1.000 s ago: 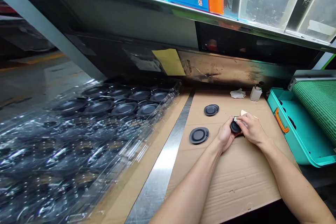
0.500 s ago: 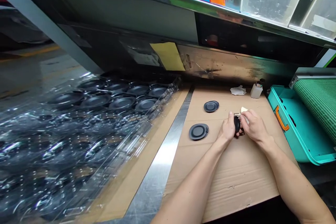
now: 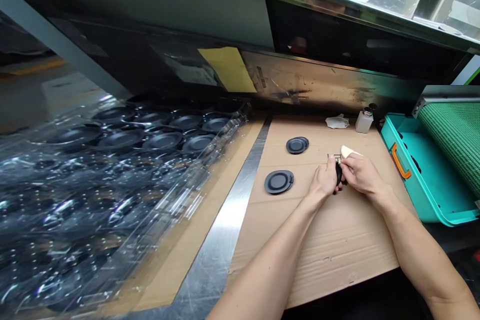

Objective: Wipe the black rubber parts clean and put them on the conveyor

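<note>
My left hand is closed around a black oval part, which it holds on edge above the cardboard. Beside it my right hand is closed, its fingertips pinched against that part. A cream-coloured flat piece juts out from the right hand; whether it is a cloth or a tool I cannot tell. Small thin prongs show at the top of the black part, and its lower side is hidden by fingers. To the left lie two more black oval parts, a farther one and a nearer one.
Clear plastic trays holding many black round parts fill the left. A small bottle and a crumpled white wipe stand at the back. On the right, a teal bin sits beside a green conveyor belt. Cardboard covers the bench.
The view has shifted slightly, so everything sits a little higher and further left. More of the cream piece shows above my right hand. Both hands stay on the black oval part.
</note>
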Tool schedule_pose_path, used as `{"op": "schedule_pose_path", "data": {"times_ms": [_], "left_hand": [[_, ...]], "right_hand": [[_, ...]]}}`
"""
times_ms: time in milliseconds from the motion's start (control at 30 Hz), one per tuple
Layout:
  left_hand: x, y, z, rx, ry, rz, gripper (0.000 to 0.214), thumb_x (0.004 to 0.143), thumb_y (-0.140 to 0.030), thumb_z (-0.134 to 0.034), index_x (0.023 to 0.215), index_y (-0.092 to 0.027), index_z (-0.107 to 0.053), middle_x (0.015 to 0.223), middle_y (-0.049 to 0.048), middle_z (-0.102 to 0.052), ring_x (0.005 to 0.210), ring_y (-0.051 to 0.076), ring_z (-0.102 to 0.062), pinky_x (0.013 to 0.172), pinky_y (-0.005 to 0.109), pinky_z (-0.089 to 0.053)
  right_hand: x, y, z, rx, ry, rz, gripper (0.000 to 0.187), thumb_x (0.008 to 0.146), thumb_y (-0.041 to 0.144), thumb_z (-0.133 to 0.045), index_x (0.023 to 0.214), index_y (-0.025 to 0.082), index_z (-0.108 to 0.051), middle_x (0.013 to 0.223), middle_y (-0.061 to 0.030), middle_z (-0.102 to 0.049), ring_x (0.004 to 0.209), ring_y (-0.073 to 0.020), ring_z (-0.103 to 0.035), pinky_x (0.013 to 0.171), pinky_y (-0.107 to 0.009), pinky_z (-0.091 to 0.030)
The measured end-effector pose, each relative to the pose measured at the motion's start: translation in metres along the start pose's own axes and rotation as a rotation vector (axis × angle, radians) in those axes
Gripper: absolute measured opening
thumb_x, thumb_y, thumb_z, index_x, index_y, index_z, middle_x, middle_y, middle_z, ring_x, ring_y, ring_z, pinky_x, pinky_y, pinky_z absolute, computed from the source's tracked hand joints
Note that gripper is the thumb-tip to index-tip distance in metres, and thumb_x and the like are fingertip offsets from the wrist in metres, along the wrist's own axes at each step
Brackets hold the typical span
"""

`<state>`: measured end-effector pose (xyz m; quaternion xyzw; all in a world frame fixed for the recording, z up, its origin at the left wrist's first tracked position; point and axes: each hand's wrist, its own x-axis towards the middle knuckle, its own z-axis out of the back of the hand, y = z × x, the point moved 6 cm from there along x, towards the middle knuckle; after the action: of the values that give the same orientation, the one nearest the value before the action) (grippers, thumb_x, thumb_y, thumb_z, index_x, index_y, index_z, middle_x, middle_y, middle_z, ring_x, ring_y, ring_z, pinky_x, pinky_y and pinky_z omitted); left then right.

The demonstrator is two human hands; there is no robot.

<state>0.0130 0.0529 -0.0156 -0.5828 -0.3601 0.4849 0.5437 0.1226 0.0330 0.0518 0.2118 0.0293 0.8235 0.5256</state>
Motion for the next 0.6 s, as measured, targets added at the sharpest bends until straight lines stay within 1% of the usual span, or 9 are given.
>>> {"op": "schedule_pose_path", "data": {"times_ms": [100, 300, 433, 500, 600], "left_hand": [[0.0, -0.002, 0.0, 0.08, 0.006, -0.023, 0.078, 0.1, -0.067, -0.02, 0.057, -0.017, -0.062, 0.045, 0.0063, -0.059, 0.039, 0.016, -0.055, 0.044, 0.026, -0.044], [-0.005, -0.008, 0.0, 0.189, -0.006, -0.072, 0.078, 0.102, -0.061, -0.02, 0.05, -0.019, -0.059, 0.044, 0.0076, -0.059, 0.046, 0.017, -0.06, 0.054, 0.026, -0.047], [-0.006, -0.011, -0.001, 0.21, 0.003, -0.092, 0.079, 0.103, -0.057, -0.017, 0.047, -0.02, -0.058, 0.045, 0.008, -0.06, 0.049, 0.018, -0.062, 0.059, 0.027, -0.048], [-0.006, -0.01, 0.0, 0.205, 0.004, -0.1, 0.076, 0.103, -0.057, -0.019, 0.049, -0.02, -0.059, 0.046, 0.0073, -0.06, 0.05, 0.018, -0.062, 0.06, 0.028, -0.048], [-0.005, -0.008, 0.0, 0.202, 0.005, -0.104, 0.074, 0.102, -0.059, -0.023, 0.051, -0.02, -0.06, 0.046, 0.0066, -0.06, 0.049, 0.018, -0.061, 0.059, 0.028, -0.048]], "right_hand": [[0.002, 0.004, 0.0, -0.064, -0.006, 0.011, 0.027, 0.1, 0.022, -0.048, 0.084, 0.018, -0.069, 0.086, -0.0049, -0.064, 0.078, -0.015, -0.057, 0.074, -0.024, -0.041], [0.002, 0.004, -0.002, -0.198, 0.081, -0.056, 0.026, 0.095, 0.022, -0.054, 0.074, 0.018, -0.069, 0.082, -0.0046, -0.066, 0.073, -0.0154, -0.056, 0.066, -0.028, -0.034], [0.002, 0.006, 0.001, -0.214, 0.045, -0.037, 0.028, 0.096, 0.023, -0.053, 0.075, 0.019, -0.071, 0.085, -0.0046, -0.068, 0.074, -0.015, -0.057, 0.067, -0.028, -0.035], [0.002, 0.007, 0.001, -0.208, 0.031, -0.035, 0.029, 0.096, 0.023, -0.052, 0.075, 0.018, -0.071, 0.085, -0.0048, -0.068, 0.075, -0.015, -0.057, 0.067, -0.028, -0.035], [0.003, 0.006, 0.0, -0.189, 0.049, -0.063, 0.026, 0.094, 0.022, -0.054, 0.074, 0.018, -0.07, 0.083, -0.0043, -0.068, 0.073, -0.0147, -0.057, 0.066, -0.028, -0.034]]}}
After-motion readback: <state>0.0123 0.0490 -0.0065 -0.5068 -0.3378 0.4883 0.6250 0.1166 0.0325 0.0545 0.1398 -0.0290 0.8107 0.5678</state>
